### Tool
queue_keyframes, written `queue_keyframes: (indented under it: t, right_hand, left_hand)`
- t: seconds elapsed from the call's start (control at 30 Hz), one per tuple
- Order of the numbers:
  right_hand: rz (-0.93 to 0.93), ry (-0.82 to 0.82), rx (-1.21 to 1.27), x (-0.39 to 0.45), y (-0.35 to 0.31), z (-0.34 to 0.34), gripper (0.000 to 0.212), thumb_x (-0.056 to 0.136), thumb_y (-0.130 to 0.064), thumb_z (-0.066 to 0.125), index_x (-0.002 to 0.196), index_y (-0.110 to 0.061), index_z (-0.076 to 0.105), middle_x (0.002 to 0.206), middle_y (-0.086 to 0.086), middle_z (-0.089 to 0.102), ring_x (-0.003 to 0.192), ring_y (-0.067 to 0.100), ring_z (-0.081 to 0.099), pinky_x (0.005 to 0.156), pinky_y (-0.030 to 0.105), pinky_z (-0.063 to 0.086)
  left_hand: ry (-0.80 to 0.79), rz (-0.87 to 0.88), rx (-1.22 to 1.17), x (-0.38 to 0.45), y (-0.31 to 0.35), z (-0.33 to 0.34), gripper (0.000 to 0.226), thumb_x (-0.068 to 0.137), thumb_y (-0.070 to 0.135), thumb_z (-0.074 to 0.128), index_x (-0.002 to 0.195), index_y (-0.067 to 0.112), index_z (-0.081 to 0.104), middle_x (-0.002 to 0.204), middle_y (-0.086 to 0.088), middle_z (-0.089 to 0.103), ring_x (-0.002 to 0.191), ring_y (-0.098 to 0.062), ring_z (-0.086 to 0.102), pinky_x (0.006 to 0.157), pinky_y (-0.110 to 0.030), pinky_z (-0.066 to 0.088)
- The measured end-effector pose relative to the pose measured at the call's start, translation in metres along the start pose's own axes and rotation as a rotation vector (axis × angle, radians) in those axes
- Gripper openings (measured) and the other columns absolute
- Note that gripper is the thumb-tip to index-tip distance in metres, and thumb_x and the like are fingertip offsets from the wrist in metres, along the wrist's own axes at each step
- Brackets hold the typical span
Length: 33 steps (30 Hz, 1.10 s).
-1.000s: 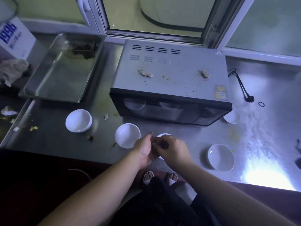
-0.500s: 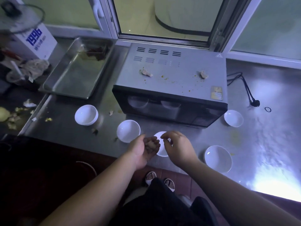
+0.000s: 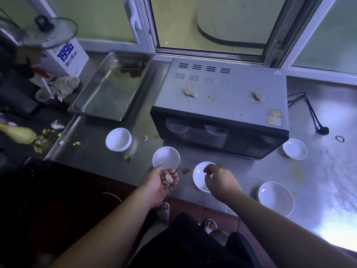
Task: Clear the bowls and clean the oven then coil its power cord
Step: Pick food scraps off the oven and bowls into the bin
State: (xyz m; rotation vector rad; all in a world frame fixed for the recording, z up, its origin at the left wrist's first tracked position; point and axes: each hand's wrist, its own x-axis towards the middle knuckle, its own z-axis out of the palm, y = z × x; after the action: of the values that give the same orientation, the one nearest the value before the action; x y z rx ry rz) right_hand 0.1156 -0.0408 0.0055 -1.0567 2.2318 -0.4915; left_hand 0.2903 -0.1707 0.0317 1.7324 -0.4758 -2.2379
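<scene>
A grey oven stands on the steel counter with two food scraps and crumbs on its top. Its black power cord lies loose to the right. Several white bowls sit in front: far left, left of centre, centre, front right, right by the oven. My left hand is palm up, cupping food scraps near the counter's front edge. My right hand hovers over the centre bowl with fingers curled and apart.
A steel tray with dark residue lies at the back left. A white box, a glass lid and a rag crowd the far left. Scraps litter the counter between bowls. A small black ring lies by the plug.
My hands have parted. The left hand turned palm up with the scraps in it and drew left; the right hand stayed over the centre bowl. The camera has shifted left.
</scene>
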Motion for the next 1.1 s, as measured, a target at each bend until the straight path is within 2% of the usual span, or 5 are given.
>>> queue_keyframes:
  t: [0.27, 0.4, 0.5, 0.77, 1.1]
  right_hand:
    - [0.111, 0.066, -0.115, 0.037, -0.042, 0.036, 0.026, 0.092, -0.027, 0.055, 0.112, -0.025, 0.071, 0.109, -0.003, 0.070, 0.104, 0.022, 0.065, 0.078, 0.027, 0.047]
    - [0.204, 0.052, -0.086, 0.051, -0.064, 0.064, 0.023, 0.094, -0.040, 0.062, 0.092, -0.018, 0.067, 0.093, 0.002, 0.068, 0.088, 0.025, 0.064, 0.066, 0.031, 0.042]
    - [0.270, 0.049, -0.092, 0.054, -0.074, 0.087, 0.018, 0.094, -0.030, 0.057, 0.086, -0.015, 0.060, 0.090, 0.007, 0.066, 0.078, 0.027, 0.056, 0.062, 0.033, 0.036]
    - [0.459, -0.007, -0.100, 0.056, -0.099, 0.125, 0.028, 0.100, -0.012, 0.046, 0.124, -0.010, 0.059, 0.121, 0.015, 0.062, 0.112, 0.034, 0.061, 0.085, 0.034, 0.048]
    - [0.435, 0.003, -0.109, 0.070, -0.089, 0.141, 0.041, 0.089, -0.002, 0.047, 0.129, -0.010, 0.053, 0.136, 0.009, 0.042, 0.113, 0.035, 0.059, 0.092, 0.045, 0.054]
  left_hand:
    - [-0.038, -0.042, 0.073, 0.024, 0.054, -0.032, 0.038, 0.105, 0.027, 0.044, 0.082, 0.003, 0.064, 0.063, -0.010, 0.067, 0.049, -0.018, 0.065, 0.049, -0.024, 0.055]
    - [-0.061, -0.058, 0.156, 0.040, 0.084, -0.054, 0.044, 0.108, 0.030, 0.040, 0.081, 0.003, 0.063, 0.060, -0.009, 0.067, 0.048, -0.016, 0.064, 0.049, -0.024, 0.054]
    - [-0.090, -0.098, 0.192, 0.055, 0.104, -0.070, 0.047, 0.109, 0.034, 0.039, 0.083, 0.003, 0.063, 0.064, -0.011, 0.069, 0.051, -0.019, 0.066, 0.050, -0.024, 0.055]
    - [-0.142, -0.191, 0.297, 0.075, 0.130, -0.098, 0.046, 0.108, 0.034, 0.043, 0.084, 0.002, 0.066, 0.071, -0.013, 0.071, 0.060, -0.022, 0.069, 0.056, -0.027, 0.058]
    - [-0.073, -0.256, 0.401, 0.083, 0.124, -0.123, 0.044, 0.107, 0.035, 0.044, 0.086, 0.003, 0.068, 0.072, -0.010, 0.072, 0.063, -0.019, 0.069, 0.062, -0.026, 0.057]
